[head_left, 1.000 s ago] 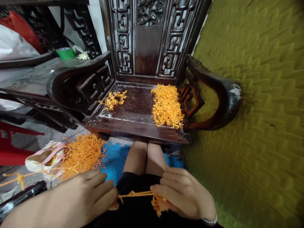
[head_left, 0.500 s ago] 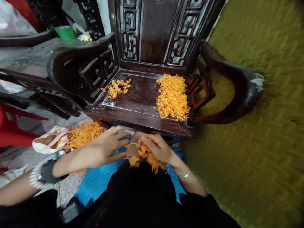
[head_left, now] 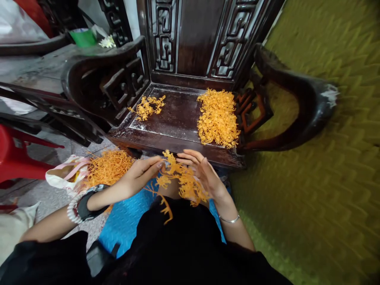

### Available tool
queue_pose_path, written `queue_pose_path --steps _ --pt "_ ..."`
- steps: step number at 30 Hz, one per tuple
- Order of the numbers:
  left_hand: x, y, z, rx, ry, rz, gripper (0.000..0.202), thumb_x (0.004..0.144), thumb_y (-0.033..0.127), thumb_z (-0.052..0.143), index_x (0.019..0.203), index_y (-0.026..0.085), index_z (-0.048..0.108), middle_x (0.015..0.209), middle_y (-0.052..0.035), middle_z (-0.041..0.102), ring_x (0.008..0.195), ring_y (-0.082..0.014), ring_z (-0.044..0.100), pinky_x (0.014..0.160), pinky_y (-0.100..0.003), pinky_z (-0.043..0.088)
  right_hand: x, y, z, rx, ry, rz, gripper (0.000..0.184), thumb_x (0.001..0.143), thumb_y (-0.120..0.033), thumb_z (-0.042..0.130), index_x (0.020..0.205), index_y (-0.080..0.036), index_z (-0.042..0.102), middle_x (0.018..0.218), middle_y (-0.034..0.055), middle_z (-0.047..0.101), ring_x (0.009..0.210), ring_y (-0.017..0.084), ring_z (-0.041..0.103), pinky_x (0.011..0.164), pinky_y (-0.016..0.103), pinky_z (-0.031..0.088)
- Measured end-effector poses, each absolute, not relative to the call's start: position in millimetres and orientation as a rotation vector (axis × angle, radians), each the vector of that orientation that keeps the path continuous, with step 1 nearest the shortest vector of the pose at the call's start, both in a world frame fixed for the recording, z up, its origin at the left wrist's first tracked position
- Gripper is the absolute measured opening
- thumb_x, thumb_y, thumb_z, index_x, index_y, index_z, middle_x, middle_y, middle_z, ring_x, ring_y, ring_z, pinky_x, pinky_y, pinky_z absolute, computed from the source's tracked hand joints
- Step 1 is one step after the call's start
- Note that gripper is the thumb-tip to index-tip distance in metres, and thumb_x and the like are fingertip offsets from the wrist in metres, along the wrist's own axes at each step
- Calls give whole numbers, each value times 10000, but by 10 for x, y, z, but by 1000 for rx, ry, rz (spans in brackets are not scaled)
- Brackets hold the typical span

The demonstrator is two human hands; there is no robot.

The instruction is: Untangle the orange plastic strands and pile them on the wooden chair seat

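Note:
Over my lap, my left hand [head_left: 146, 173] pinches one end of a bunch of small orange moulded pieces on thin branching stems [head_left: 190, 186]; they look like plastic. A bare orange stem [head_left: 166, 209] with short stubs dangles below my left fingers. Fingers stretched out, my right hand [head_left: 208, 176] is held up against the right side of the bunch; the contact at its palm is partly hidden. On the dark wooden chair seat [head_left: 181, 118] lie a thick orange pile [head_left: 219, 118] at the right and a small loose cluster [head_left: 147, 107] at the left.
A heap of thin orange stems [head_left: 109, 168] spills beside a white bag with pink trim [head_left: 61, 178] on the floor. A red stool [head_left: 18, 154] stands at the left. Near it, a dark side table [head_left: 35, 71] bears a green roll [head_left: 83, 37]. An olive textured surface [head_left: 311, 198] lies right.
My right hand's curled fingers have opened out. My left hand has closed to a pinch on the bunch, which has risen and spread; the bare stem now dangles below it.

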State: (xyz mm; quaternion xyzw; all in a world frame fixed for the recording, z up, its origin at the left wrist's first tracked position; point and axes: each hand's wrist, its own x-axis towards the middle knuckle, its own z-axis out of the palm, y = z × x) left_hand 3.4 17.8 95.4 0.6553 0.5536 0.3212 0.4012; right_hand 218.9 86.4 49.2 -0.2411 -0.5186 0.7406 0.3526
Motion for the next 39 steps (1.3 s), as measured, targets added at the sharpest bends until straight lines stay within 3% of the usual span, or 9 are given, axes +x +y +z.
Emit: queue_pose_path --steps 5,9,12,15,18,22,30,33,39 --pt "-23 127 882 1537 1432 952 327 953 419 416 882 168 613 675 22 504 571 -102 400 524 -206 322 2223 775 414 -682 -1565 2003 610 674 -512 772 1185 -252 562 1143 67 638 920 190 645 761 304 531" --pt "7 133 939 1430 1359 1073 239 882 375 545 790 183 654 791 -23 593 777 -158 541 701 -237 434 2197 777 494 -783 -1602 1848 318 794 -515 656 827 -201 688 712 -1 654 628 126 585 592 248 482" --pt "78 139 976 1188 1233 1146 190 809 358 625 780 182 691 995 -65 639 936 -198 575 775 -253 463 2195 826 555 -774 -1540 1776 276 840 -487 617 861 -232 720 769 -1 686 714 152 615 713 292 498" --pt "141 141 947 895 1199 1201 195 729 356 697 756 163 698 763 -45 638 696 -154 566 641 -241 467 2203 857 568 -777 -1551 1667 211 852 -427 621 914 -256 729 916 12 703 873 183 628 872 332 469" --pt "166 152 892 765 1182 1230 204 652 337 755 682 154 672 542 25 503 507 -88 428 487 -191 376 2198 852 553 -834 -1532 1628 187 832 -400 645 872 -237 728 918 23 702 886 193 617 860 326 461" --pt "178 154 848 762 1209 1172 235 666 340 746 626 157 603 513 52 431 477 -61 351 450 -165 301 2174 853 557 -832 -1288 1790 157 790 -378 680 805 -222 694 815 11 688 756 157 605 746 282 471" --pt "151 94 811 788 1191 830 289 733 436 663 842 168 663 482 93 253 431 -64 183 409 -186 153 2160 976 575 -788 -1113 1985 160 730 -331 729 782 -202 651 681 -19 633 566 99 564 566 223 446" --pt "150 83 840 861 1213 677 337 767 434 655 991 184 685 484 84 314 431 -75 267 417 -187 213 2138 1006 606 -794 -1265 1812 147 752 -320 714 798 -195 652 679 -18 636 535 96 551 554 234 439" --pt "92 43 682 1057 1336 853 260 779 425 672 926 221 741 691 -30 673 570 -151 569 484 -232 440 2104 1082 673 -748 -1304 1758 163 766 -335 699 814 -202 618 739 -11 618 658 120 583 685 272 485"
